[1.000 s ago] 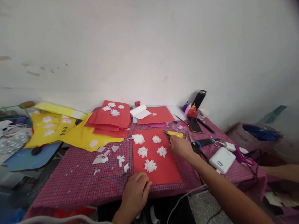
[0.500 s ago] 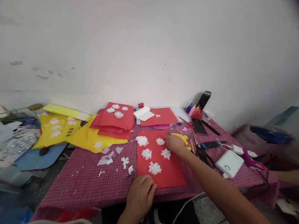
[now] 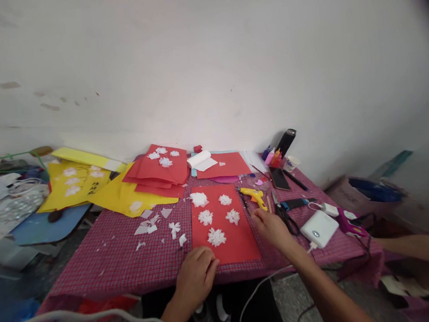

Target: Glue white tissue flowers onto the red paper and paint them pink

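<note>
A sheet of red paper (image 3: pixel 240 241) lies before me with several white crumpled-paper flowers (image 3: pixel 216 236) on it. My left hand (image 3: pixel 197 272) rests closed at the sheet's lower left corner, its fingers curled, and nothing shows in them. Just right of the sheet is my right hand (image 3: pixel 271 226), fingers drawn together; whether they hold anything small is hidden. Beyond its fingertips lies a yellow glue gun (image 3: pixel 254 196). Black-handled scissors (image 3: pixel 287 217) sit to the right of this hand. White paper scraps (image 3: pixel 147 224) are scattered left of the sheet.
Red sheets (image 3: pixel 163 173) and yellow paper (image 3: pixel 127 193) lie at the back left. On the right are a phone (image 3: pixel 279 179), a white power bank (image 3: pixel 320 228) and paint bottles (image 3: pixel 274 158). A white cable (image 3: pixel 81 315) crosses low in front. Another person's arm (image 3: pixel 413 249) shows far right.
My right hand has left the flowers at the sheet's right side and moved right and toward me, uncovering the glue gun. The left hand stays at the sheet's corner. The view has shifted slightly.
</note>
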The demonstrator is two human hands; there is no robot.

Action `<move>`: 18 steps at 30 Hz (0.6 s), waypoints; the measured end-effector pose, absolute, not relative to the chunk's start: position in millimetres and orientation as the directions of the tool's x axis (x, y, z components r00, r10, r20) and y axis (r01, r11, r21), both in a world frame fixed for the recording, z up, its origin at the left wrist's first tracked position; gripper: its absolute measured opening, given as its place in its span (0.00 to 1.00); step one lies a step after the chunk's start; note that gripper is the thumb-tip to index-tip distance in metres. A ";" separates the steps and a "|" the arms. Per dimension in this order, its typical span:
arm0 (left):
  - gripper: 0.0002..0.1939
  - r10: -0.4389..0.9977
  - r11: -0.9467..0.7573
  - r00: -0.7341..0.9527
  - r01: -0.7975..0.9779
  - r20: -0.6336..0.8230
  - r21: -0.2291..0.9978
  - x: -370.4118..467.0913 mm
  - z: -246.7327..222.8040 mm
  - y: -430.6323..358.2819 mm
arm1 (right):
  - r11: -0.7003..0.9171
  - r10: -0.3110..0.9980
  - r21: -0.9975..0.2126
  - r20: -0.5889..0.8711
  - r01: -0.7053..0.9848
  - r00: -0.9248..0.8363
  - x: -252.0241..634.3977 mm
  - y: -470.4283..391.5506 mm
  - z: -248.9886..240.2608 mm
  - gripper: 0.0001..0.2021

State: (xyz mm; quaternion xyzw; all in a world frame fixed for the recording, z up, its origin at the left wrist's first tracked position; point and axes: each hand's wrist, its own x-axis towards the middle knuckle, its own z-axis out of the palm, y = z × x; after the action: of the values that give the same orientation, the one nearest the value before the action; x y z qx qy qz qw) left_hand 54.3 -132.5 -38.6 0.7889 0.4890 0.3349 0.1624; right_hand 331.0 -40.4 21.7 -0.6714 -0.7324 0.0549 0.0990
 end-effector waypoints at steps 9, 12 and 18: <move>0.20 0.913 -0.407 0.203 0.422 0.353 0.810 65.1 -34.7 -163.8 | 0.024 0.993 -0.924 0.066 0.382 0.099 324.1 -158.1 -11.2 0.22; 0.25 0.961 -0.157 0.264 0.298 0.077 0.942 82.2 -37.3 -177.9 | 0.017 0.998 -0.950 0.034 0.312 0.049 306.8 -185.8 -11.7 0.23; 0.31 0.890 0.357 0.319 -0.045 -0.326 0.933 104.5 -50.8 -195.8 | 0.215 0.943 -0.874 0.070 0.435 -0.324 279.5 -212.7 -18.2 0.14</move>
State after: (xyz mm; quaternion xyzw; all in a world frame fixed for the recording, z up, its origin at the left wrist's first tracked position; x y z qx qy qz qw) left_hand 104.5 -195.8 -50.8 0.4492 0.4701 0.3457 0.6766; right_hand 279.5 -212.7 -18.2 -0.4850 -0.7105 0.3968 0.3203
